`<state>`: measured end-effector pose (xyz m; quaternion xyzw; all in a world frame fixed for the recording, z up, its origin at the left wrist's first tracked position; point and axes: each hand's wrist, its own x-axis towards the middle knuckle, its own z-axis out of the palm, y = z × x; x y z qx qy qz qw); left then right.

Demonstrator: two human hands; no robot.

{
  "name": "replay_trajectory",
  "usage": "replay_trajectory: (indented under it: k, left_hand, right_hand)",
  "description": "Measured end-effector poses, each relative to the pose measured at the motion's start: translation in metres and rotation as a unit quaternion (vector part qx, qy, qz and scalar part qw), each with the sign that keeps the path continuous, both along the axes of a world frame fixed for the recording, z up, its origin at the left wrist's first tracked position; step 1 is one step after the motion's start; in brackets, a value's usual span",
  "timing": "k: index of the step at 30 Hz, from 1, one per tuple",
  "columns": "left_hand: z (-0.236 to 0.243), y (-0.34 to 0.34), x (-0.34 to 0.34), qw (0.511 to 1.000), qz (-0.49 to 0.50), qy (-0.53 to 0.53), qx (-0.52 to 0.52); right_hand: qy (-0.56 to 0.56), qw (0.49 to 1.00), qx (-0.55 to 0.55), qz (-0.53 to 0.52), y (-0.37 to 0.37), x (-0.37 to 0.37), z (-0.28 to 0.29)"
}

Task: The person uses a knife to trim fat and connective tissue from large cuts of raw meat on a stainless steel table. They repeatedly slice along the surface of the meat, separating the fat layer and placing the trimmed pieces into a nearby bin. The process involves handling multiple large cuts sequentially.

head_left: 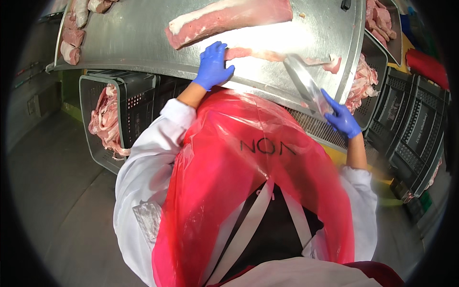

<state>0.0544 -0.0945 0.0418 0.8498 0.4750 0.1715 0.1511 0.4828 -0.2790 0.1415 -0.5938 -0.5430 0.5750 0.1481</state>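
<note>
At the near edge of the steel table (134, 40), my blue-gloved left hand (213, 66) has the left end of a thin meat strip (256, 54) between fingers and thumb. This strip runs rightward over the metal, partly behind the blade, to a small pinkish end piece. My right hand (342, 117), also gloved in blue, is closed round a knife (306, 81). Its long blade, blurred, points up and left across the strip; the handle is mostly hidden by the hand. Just beyond my left hand lies a large pink meat loin (232, 21) with a pale fatty side.
Several meat pieces (71, 37) line the table's left edge. A dark crate (122, 86) of trimmings stands below on the left. Another crate (382, 62) with trimmings is at the right edge, near a tray of meat cuts (380, 21) and stacked dark crates (411, 119).
</note>
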Motion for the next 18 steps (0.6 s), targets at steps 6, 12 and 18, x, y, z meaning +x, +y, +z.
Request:
replay_trajectory:
  k: [6,12,18]
  left_hand:
    - [0.003,0.004,0.033,0.983,-0.035,0.173,-0.057]
    - [0.032,-0.006,0.07,0.987,-0.1,0.119,-0.038]
    - [0.04,0.062,0.001,0.989,0.056,0.133,0.007]
  right_hand:
    - [-0.121,0.987,0.006,0.103,0.075,-0.083,-0.02]
    - [-0.183,0.961,0.136,0.157,0.131,-0.152,-0.092]
    - [-0.244,0.935,0.131,0.221,0.107,-0.118,-0.067]
